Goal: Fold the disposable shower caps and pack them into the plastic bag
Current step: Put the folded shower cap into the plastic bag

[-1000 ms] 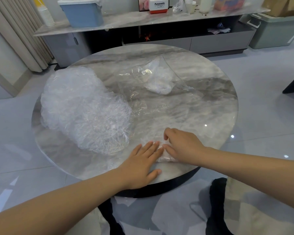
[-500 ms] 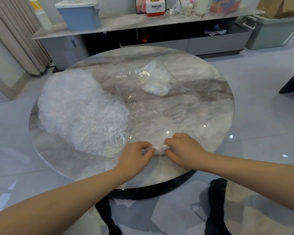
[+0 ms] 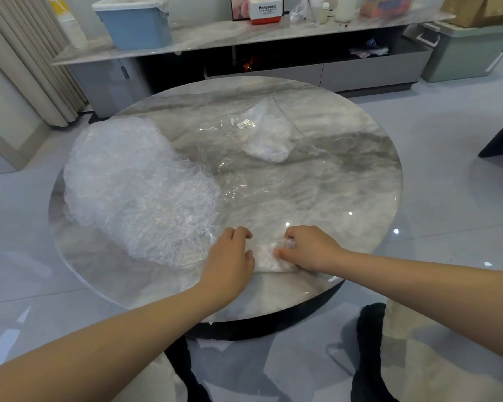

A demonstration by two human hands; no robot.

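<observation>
While both hands work at the table's (image 3: 360,175) near edge, the left hand (image 3: 230,256) and right hand (image 3: 308,248) each pinch an end of one folded shower cap (image 3: 266,258). Loose caps (image 3: 134,187) pile up by the left edge, and the plastic bag (image 3: 262,137) sits toward the far side.

A round marble table (image 3: 346,158) stands on a glossy pale tiled floor (image 3: 453,181) that catches spots of light. Behind it runs a low grey cabinet (image 3: 360,72) with a marble top, and beige curtains (image 3: 26,59) hang at the left
</observation>
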